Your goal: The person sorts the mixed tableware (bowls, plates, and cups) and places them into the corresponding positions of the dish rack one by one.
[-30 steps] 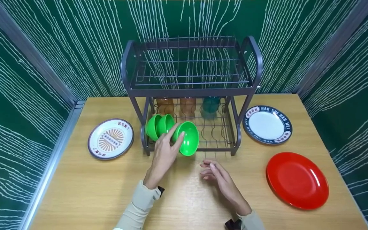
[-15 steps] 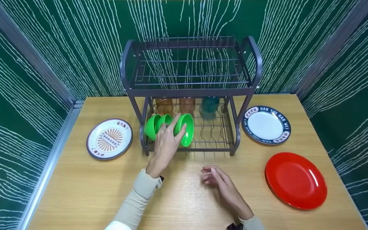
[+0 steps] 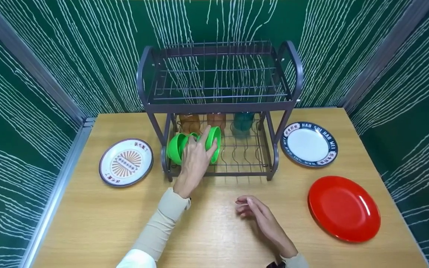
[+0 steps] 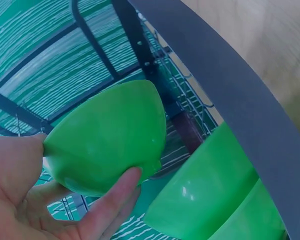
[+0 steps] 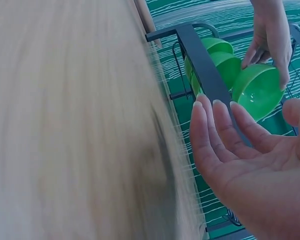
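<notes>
My left hand [image 3: 195,158] pinches a green bowl [image 3: 215,144] by its rim and outer side, with the bowl tipped on edge over the lower shelf of the dark metal dish rack [image 3: 237,174]. To its left, two more green bowls [image 3: 174,149] stand on edge in that shelf, one partly covered by my fingers. In the left wrist view the held bowl [image 4: 110,135] is apart from the other bowls [image 4: 205,185]. My right hand [image 3: 261,217] hovers in front of the rack, its fingers loosely bent and holding nothing, as the right wrist view shows the palm [image 5: 260,165].
Behind the bowls, orange, pink and teal cups [image 3: 243,121] stand at the back of the lower shelf. A patterned white plate [image 3: 126,162] lies left of the rack. A blue-rimmed plate [image 3: 309,144] and a red plate [image 3: 345,208] lie to the right on the wooden table [image 3: 99,223].
My left hand has carried its green bowl back and left, close to the other two, and turned it more on edge. My right hand has drifted slightly toward the front.
</notes>
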Available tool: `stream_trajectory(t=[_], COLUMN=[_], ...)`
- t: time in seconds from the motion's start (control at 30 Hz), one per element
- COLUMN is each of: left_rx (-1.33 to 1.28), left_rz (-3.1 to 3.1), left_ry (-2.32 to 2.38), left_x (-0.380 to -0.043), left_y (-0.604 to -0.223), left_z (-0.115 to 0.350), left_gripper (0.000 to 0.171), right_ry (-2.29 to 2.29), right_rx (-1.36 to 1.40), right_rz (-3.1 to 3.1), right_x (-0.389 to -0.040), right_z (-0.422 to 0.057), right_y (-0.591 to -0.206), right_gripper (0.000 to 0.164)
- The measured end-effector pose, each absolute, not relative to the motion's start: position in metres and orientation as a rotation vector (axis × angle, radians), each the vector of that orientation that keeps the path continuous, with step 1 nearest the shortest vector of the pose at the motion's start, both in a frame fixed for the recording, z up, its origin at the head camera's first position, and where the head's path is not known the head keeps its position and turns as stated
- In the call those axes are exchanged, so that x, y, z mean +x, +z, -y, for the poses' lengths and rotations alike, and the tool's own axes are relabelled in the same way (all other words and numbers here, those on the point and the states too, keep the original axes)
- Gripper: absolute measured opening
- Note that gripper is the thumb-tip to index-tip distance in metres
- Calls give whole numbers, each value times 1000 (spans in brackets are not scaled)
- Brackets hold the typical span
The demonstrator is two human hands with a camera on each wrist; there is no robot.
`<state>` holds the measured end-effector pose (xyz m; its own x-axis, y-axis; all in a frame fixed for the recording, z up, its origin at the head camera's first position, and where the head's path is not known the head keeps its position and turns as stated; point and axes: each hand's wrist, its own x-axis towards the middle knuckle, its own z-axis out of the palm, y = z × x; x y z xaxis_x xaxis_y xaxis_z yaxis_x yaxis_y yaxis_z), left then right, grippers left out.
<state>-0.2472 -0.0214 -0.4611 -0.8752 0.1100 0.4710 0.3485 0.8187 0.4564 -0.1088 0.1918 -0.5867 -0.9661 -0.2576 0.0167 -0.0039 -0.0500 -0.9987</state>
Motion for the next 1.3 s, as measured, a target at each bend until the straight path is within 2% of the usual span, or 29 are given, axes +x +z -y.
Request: stream_trajectory(t=[0.93,1.3], left_rx=[-290,-272], left_rz=[2633,2563], left_ry=[-300,-72], left_x=[-264,-262], left_y=[-474,-482], left_z=[7,6], left_gripper=[46,51], right_ry=[-2139,-2097], right_rx=[-303,-300], right_rz=[-2002,-2016], right_x=[-102,-100], right_z=[-203,-207], right_y=[-589,-588], right_gripper=[47,49])
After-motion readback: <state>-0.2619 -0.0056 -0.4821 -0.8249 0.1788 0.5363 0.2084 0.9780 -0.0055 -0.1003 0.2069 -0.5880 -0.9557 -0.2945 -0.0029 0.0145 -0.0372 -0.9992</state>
